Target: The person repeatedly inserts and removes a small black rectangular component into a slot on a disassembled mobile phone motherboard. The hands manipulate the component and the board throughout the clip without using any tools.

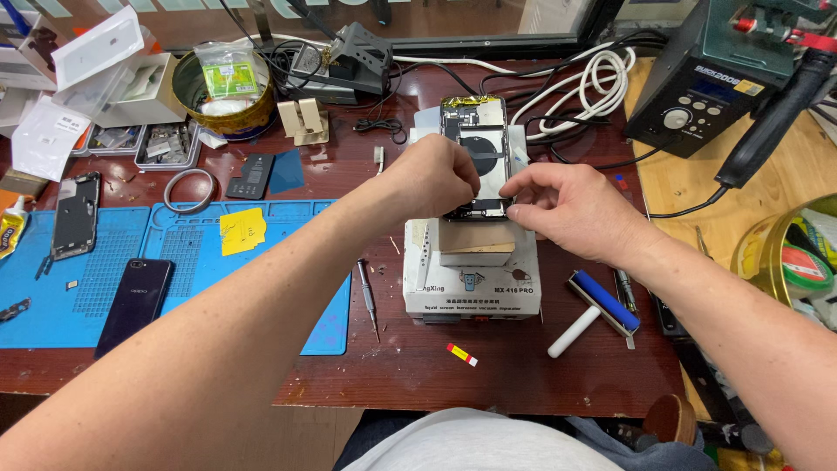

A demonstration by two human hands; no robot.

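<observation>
On top of a white box-shaped machine (472,277) at the middle of the dark wooden tabletop (418,362) lies an opened phone (475,144), its back shell facing up with the round coil and boards showing. Both hands work at its near edge. The left hand (433,177) is curled almost into a fist, fingertips pinched together right at the phone's lower left corner; what it pinches is too small to tell. The right hand (571,209) comes in from the other side, thumb and forefinger drawn close and touching the phone's lower right edge, the other fingers loosely bent; whether anything sits between them I cannot tell. A tan pad (475,237) lies on the machine just below the hands.

Left of the machine a blue mat (187,262) covers the tabletop, with a dark phone (134,303), a bare phone frame (76,215), a yellow note (242,230) and a metal ring (189,190) on or near it. A screwdriver (368,296) lies between mat and machine. Right of the machine rests a blue roller (602,303) with a white handle. A small red and yellow tag (462,354) lies near the tabletop's front edge. Farther back stand a round tin (222,92), coiled white cable (580,87) and a dark soldering station (697,87).
</observation>
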